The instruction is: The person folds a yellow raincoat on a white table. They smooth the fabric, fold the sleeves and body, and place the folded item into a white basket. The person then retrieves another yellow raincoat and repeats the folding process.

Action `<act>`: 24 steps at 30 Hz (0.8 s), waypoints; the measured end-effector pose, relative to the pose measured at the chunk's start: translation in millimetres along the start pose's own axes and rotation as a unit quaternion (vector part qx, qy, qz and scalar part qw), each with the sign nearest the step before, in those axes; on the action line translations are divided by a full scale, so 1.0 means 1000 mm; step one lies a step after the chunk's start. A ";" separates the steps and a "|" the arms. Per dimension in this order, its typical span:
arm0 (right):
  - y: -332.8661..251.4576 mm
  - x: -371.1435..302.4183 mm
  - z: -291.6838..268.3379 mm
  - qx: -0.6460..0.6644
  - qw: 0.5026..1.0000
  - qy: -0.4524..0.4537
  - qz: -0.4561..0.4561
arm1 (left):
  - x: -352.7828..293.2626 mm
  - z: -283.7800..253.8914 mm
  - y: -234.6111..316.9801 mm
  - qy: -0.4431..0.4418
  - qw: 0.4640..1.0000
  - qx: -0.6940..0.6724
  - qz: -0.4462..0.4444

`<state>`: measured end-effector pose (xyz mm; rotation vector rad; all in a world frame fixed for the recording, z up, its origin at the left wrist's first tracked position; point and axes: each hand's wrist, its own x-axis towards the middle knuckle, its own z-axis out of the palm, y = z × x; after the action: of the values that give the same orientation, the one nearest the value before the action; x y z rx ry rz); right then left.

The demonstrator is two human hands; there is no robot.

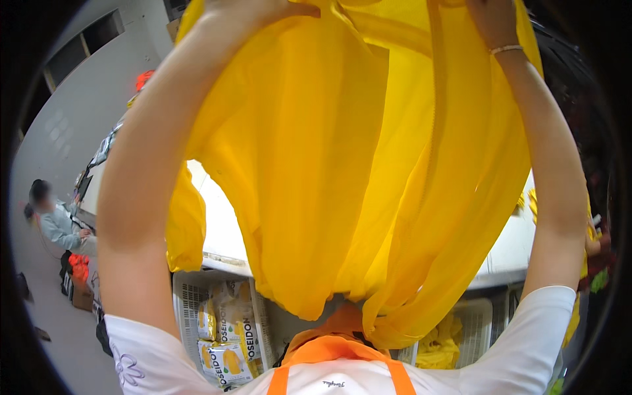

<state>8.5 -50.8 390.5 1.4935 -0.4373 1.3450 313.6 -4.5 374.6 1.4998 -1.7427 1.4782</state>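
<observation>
At the bottom edge of the frame, nearest, are the wearer's white shirt (500,359) and orange apron (336,349). The bare forearms rise along both sides, and between them a yellow garment (309,131) hangs in long folds, filling the middle of the frame from the upper edge to the lower centre. At the upper left, the left hand (263,8) appears closed on its cloth, the thumb lying across it. The right hand (495,20), at the upper right above a thin bracelet (505,49), lies against the cloth, but its fingertips are cut off, so I cannot tell how firmly it grips.

The cloth looks light, limp and perhaps a little slippery, more likely to slide or bunch than break; the stitched upper parts, held well apart, seem the surest places to take hold, since the loose lower folds would swing.

Beyond the garment's lower end, a plastic basket (184,309) at the lower left contains packets (227,362), and another basket (484,322) at the lower right contains yellow cloth (438,352). A white table (220,217) shows behind the folds. Farthest off, at the far left, a co-worker (59,220) sits before a pale wall (72,125)
</observation>
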 end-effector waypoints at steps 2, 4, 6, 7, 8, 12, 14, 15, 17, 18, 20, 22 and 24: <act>0.010 -0.064 0.063 0.053 0.993 -0.065 0.077 | 0.028 0.071 0.028 -0.203 0.977 0.057 0.018; 0.012 -0.134 0.088 0.121 0.912 -0.255 0.299 | 0.008 0.195 0.094 -0.123 0.987 0.104 0.019; 0.025 -0.294 0.118 0.300 0.763 -0.246 0.517 | -0.066 0.250 0.158 0.031 0.974 -0.225 0.021; -0.060 -0.331 0.088 0.289 0.730 -0.345 0.515 | -0.151 0.253 0.165 -0.071 0.939 -0.335 -0.035; -0.127 -0.352 0.035 0.251 0.706 -0.448 0.488 | -0.219 0.233 0.178 -0.161 0.920 -0.357 -0.036; -0.276 -0.386 -0.111 0.143 0.563 -0.642 0.499 | -0.409 0.154 0.172 -0.497 0.759 -0.402 -0.122; -0.309 -0.380 -0.146 0.170 0.482 -0.715 0.477 | -0.451 0.143 0.171 -0.554 0.701 -0.435 -0.111; -0.321 -0.379 -0.150 0.159 0.468 -0.735 0.465 | -0.466 0.148 0.176 -0.562 0.693 -0.439 -0.104; -0.352 -0.375 -0.162 0.137 0.433 -0.770 0.448 | -0.488 0.153 0.180 -0.581 0.677 -0.444 -0.080; -0.365 -0.383 -0.167 0.107 0.438 -0.778 0.438 | -0.495 0.153 0.185 -0.582 0.693 -0.421 -0.061; -0.365 -0.426 -0.152 0.042 0.466 -0.782 0.412 | -0.487 0.182 0.204 -0.563 0.736 -0.375 -0.023; -0.345 -0.454 -0.137 0.001 0.512 -0.762 0.396 | -0.478 0.220 0.211 -0.533 0.762 -0.365 -0.035; -0.312 -0.470 -0.119 -0.003 0.531 -0.748 0.397 | -0.458 0.256 0.214 -0.507 0.776 -0.370 -0.062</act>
<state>55.2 9.5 -180.4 2.2414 -2.4270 0.1206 360.7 -50.1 -188.5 1.9505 -2.2517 -0.3149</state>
